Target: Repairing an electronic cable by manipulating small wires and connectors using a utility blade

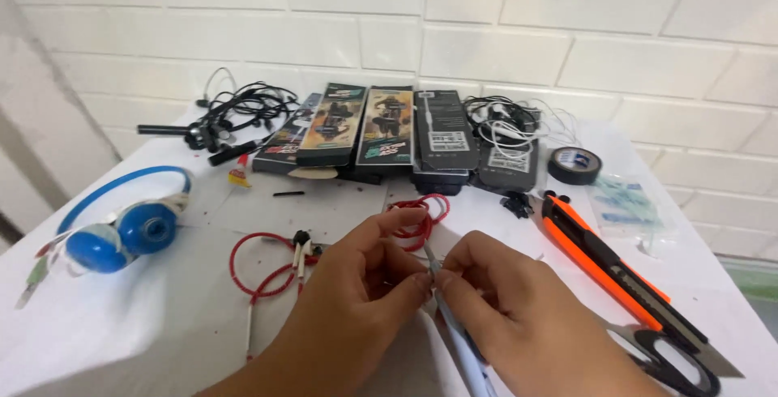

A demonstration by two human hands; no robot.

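Observation:
My left hand [348,283] and my right hand [510,308] meet at their fingertips near the front middle of the white table [121,316]. Between them I pinch a thin red earphone cable [417,219] that coils just behind my fingers. Its other end loops off to the left as red cable [259,263] with small white and black plugs. My right hand also grips a slim light-coloured tool [458,336] that points up to the pinched spot. What the tool's tip touches is hidden by my fingers.
Blue headphones [121,227] lie at the left. An orange utility knife [600,259] and scissors [673,356] lie at the right. Several dark product boxes [389,130], black cables [235,113], white earphones [506,125], a black tape roll [574,164] and small plastic bags [624,202] line the back.

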